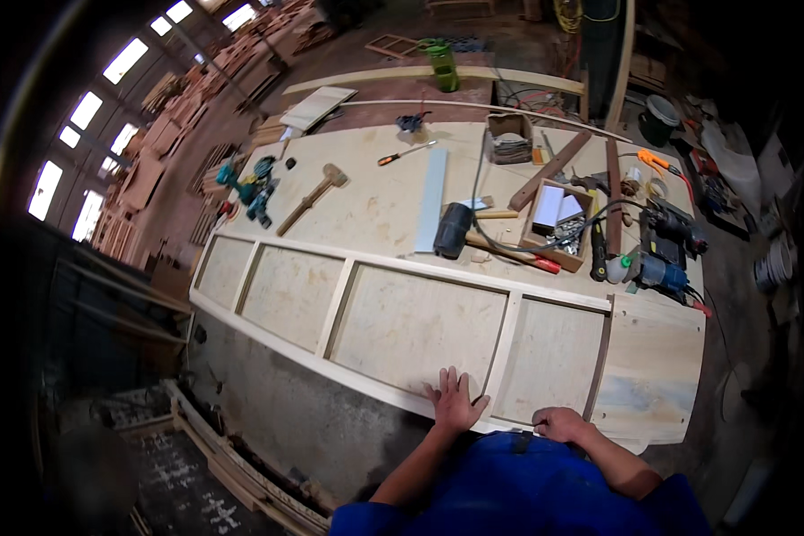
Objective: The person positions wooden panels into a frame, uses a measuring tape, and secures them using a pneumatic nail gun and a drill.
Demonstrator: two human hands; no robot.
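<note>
Lying at the spread left hand (456, 406) and curled right hand (563, 423), pinch undetermined, the ladder-style wooden frame (337, 308) appears stiff, fairly light; grip long rails (429, 272).

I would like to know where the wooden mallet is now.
In the head view, the wooden mallet lies left of centre on the workbench, beyond the wooden frame, between the teal power tools and the screwdriver.
</note>
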